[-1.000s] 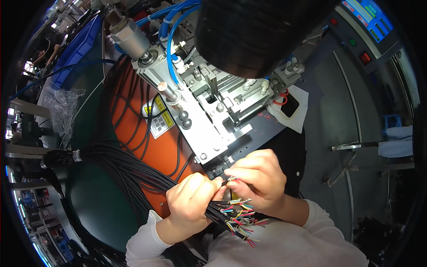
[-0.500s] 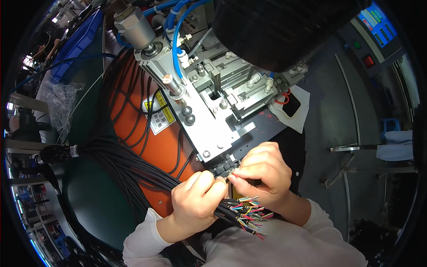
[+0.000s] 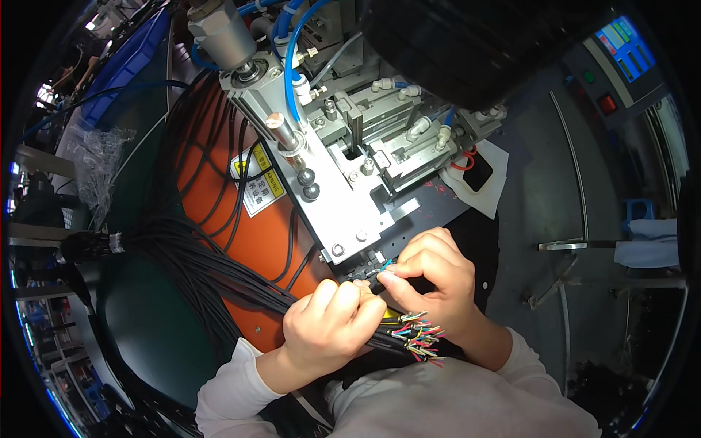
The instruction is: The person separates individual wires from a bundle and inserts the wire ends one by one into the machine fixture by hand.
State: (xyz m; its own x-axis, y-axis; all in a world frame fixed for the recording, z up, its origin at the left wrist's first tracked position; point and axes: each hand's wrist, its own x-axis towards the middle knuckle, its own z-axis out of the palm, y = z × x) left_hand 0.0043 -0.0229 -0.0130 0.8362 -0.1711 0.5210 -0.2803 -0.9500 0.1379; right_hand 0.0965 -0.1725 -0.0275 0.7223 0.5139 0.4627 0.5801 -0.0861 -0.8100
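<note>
My left hand (image 3: pixel 328 320) is closed around a bundle of black cables (image 3: pixel 244 283). The bundle's stripped ends (image 3: pixel 418 337), a fan of thin red, white, yellow and green wires, stick out past that hand toward my right wrist. My right hand (image 3: pixel 432 283) pinches a thin blue wire (image 3: pixel 388 263) between thumb and forefinger. Those fingertips are close to my left thumb, in front of a small black fixture (image 3: pixel 363 274) at the near end of the machine's metal plate (image 3: pixel 343 213). Where the blue wire joins its cable is hidden by my fingers.
Over the orange base (image 3: pixel 212 182) stands a pneumatic press (image 3: pixel 365 157) with blue air hoses (image 3: pixel 292 69). A dark round object (image 3: pixel 445 51) overhangs it. More cables trail left to a tied end (image 3: pixel 91 247). Top right is a control panel (image 3: pixel 610 69); a blue tray (image 3: pixel 128 69) lies far left.
My right hand has risen slightly, and a blue wire now shows at its fingertips. The stripped ends have shifted up a little. My left hand keeps its grip on the cables.
</note>
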